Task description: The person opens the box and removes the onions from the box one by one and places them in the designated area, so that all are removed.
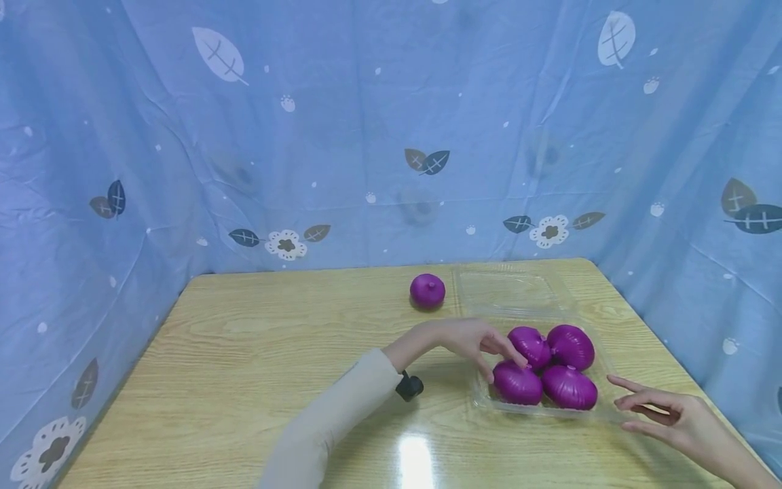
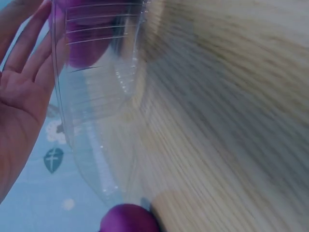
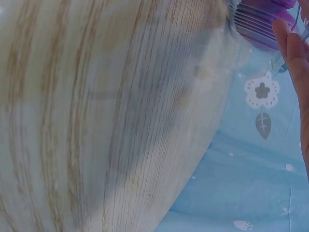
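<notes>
In the head view, several purple onions, one of them the front left onion (image 1: 516, 384), lie inside a clear plastic box (image 1: 489, 401) with its lid (image 1: 513, 292) folded back. My left hand (image 1: 473, 343) reaches over the box's left side, thumb beside the front left onion and fingertips at its top. Its fingers look fairly straight in the left wrist view, next to the clear wall. Just off the box's right side is my right hand (image 1: 672, 414), fingers loosely bent with nothing between them. One more onion (image 1: 427, 291) sits outside, left of the lid.
A wooden table (image 1: 275, 353) carries everything. Blue curtain (image 1: 366, 122) with leaf and flower prints hangs behind it and along both sides. A small black device (image 1: 409, 388) is on the left wrist.
</notes>
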Motion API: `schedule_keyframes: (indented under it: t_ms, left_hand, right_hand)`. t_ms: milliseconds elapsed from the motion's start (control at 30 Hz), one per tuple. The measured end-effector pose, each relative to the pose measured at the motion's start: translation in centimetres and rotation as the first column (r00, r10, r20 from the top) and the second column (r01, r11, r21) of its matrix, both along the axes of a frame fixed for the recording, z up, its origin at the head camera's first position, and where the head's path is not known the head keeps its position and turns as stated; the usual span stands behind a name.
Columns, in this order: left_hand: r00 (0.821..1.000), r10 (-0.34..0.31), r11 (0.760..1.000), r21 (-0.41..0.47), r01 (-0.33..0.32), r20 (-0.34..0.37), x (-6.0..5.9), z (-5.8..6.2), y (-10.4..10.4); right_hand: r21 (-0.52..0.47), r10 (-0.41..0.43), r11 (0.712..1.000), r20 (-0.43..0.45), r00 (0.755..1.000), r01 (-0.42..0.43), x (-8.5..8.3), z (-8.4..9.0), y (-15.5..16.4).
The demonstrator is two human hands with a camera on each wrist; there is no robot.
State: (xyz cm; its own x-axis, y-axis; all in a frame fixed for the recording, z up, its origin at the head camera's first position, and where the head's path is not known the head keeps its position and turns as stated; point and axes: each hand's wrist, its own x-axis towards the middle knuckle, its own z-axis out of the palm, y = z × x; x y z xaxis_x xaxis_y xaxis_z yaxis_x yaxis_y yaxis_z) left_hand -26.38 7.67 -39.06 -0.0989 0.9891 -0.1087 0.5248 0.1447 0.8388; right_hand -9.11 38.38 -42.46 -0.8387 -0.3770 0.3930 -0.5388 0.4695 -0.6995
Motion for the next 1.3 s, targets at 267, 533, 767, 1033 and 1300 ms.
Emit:
schedule_keyframes:
  t_ms: [267, 533, 767, 1033, 1300]
  left_hand:
    - [0.995, 0.016, 0.999, -0.04, -0.012, 0.096, -0.2, -0.5, 2.3]
    - [1.0, -0.002, 0.991, -0.131, 0.001, -0.012, -0.2, -0.5, 2.8]
    - [0.997, -0.04, 0.992, -0.124, 0.032, -0.059, 0.2, -0.4, 2.8]
    - [0.981, -0.09, 0.979, -0.197, 0.056, -0.169, 0.9, -0.2, 2.8]
    - [0.927, -0.089, 0.98, -0.2, 0.016, -0.365, 1.7, -0.4, 2.7]
  right_hand:
    - [-0.022, 0.008, 1.0, 0.02, 1.0, -0.007, 0.0, -0.2, 0.0]
    - [-0.004, 0.012, 1.0, 0.053, 0.999, -0.012, 0.1, -0.1, 0.2]
    - [-0.044, 0.031, 0.999, 0.031, 0.999, -0.03, 0.0, -0.2, 0.1]
    - [-0.063, 0.027, 0.998, 0.03, 0.999, -0.025, 0.0, -0.3, 0.1]
    - [-0.012, -0.019, 1.0, 0.02, 1.0, 0.019, 0.0, 0.0, -0.1]
